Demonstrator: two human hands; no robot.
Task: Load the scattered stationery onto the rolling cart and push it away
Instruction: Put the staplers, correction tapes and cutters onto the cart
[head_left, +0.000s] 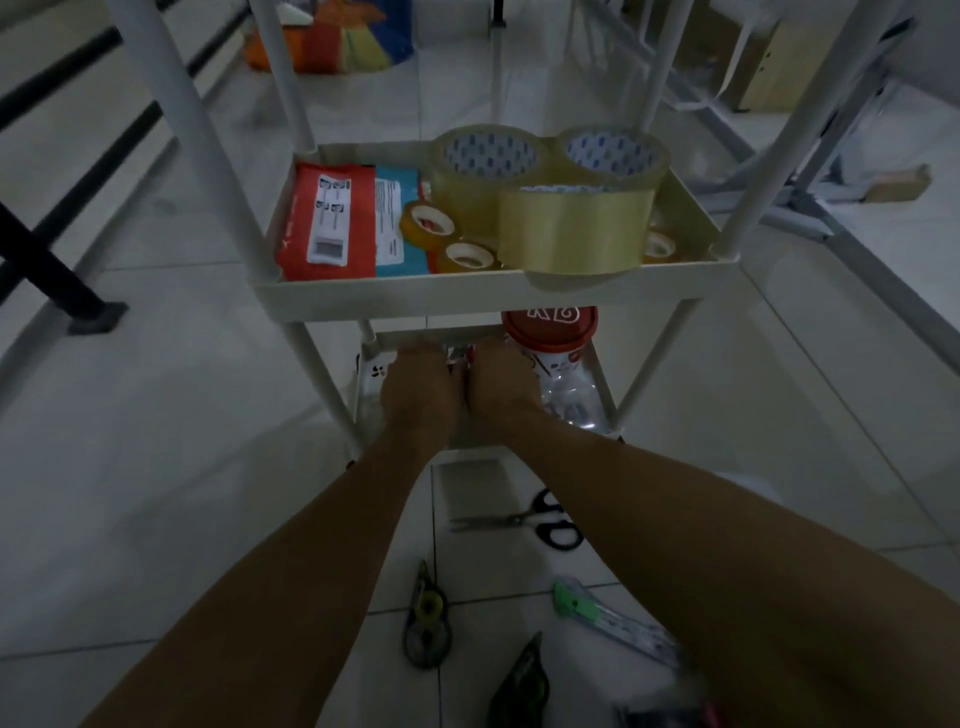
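Observation:
A white rolling cart (467, 299) stands on the tiled floor before me. Its middle tray holds a red packet (327, 223), a blue packet (397, 223), three large clear tape rolls (571, 228) and small tape rolls (428, 221). My left hand (418, 392) and my right hand (501, 387) reach side by side into the lower tray, fingers curled on a small red-and-white item (460, 358) that is mostly hidden. A red-lidded clear jar (550, 332) stands in that tray by my right hand. Scissors (530, 519), a correction tape dispenser (427, 618) and a green-capped pen pack (613, 618) lie on the floor.
White table legs (171, 104) rise left and right of the cart. A black frame foot (88, 312) stands at the left. A colourful bag (332, 41) sits behind the cart, cardboard boxes (769, 62) at the back right. A dark green packet (522, 686) lies near the bottom edge.

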